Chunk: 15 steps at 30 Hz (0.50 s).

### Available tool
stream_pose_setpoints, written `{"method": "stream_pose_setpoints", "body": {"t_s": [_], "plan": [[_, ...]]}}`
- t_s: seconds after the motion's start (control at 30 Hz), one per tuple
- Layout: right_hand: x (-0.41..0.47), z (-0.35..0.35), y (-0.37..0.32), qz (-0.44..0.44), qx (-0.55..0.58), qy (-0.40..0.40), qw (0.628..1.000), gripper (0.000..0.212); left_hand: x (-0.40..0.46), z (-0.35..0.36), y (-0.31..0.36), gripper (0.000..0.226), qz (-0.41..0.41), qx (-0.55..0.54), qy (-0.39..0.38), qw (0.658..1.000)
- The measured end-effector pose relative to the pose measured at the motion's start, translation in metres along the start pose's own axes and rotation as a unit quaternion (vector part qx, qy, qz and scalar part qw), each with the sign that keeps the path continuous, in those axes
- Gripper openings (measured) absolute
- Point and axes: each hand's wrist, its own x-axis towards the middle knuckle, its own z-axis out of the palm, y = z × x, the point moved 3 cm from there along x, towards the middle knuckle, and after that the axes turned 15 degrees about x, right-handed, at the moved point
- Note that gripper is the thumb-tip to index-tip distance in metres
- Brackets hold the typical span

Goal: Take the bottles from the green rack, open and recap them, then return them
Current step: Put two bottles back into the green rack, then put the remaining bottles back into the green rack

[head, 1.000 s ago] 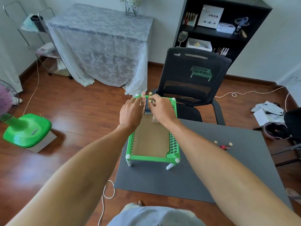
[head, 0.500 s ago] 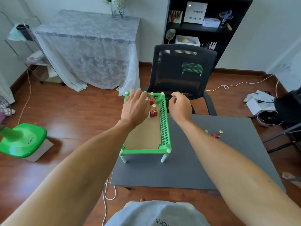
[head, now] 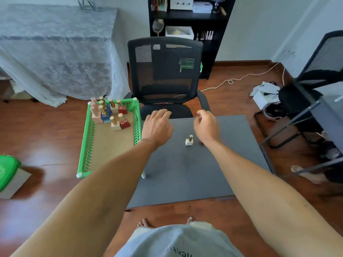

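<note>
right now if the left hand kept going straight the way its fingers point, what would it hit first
Probably the seat of the black mesh office chair. The left hand hovers open over the grey mat's far edge, fingers pointing away toward the chair; depth is unclear, so it might pass above the seat.

there is hardly any writing to read from here. the one bit of lettering sits on the grey shirt (head: 178,242) at the bottom edge, seen upside down and cut off by the frame, so only a few dark letters show and they do not make a word i can be sure of. the boxes and cards on the black shelf (head: 185,15) carry small marks, all too tiny and blurred to make out. the bottles (head: 109,113) in the green rack (head: 89,138) show no label that can be read, and neither does the lone bottle (head: 189,140) on the grey mat (head: 185,171).
</note>
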Motion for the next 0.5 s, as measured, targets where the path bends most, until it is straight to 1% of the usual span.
{"method": "stream_pose_setpoints", "body": {"t_s": [0.17, 0.3, 0.4, 0.5], "plan": [[0.006, -0.026, 0.055, 0.026, -0.020, -0.054, 0.998, 0.039, 0.000, 0.024, 0.052, 0.043, -0.007, -0.011, -0.042, 0.999], [0.007, -0.034, 0.088, 0.017, -0.028, -0.119, 0.992, 0.049, -0.001, 0.045, 0.077, 0.043, -0.028, -0.013, -0.081, 0.996], [0.004, -0.033, 0.106, 0.015, -0.030, -0.149, 0.988, 0.049, -0.004, 0.058, 0.091, 0.043, -0.038, -0.017, -0.098, 0.994], [0.002, -0.030, 0.118, 0.001, -0.027, -0.176, 0.984, 0.043, -0.007, 0.071, 0.098, 0.036, -0.048, -0.016, -0.109, 0.993]]}}
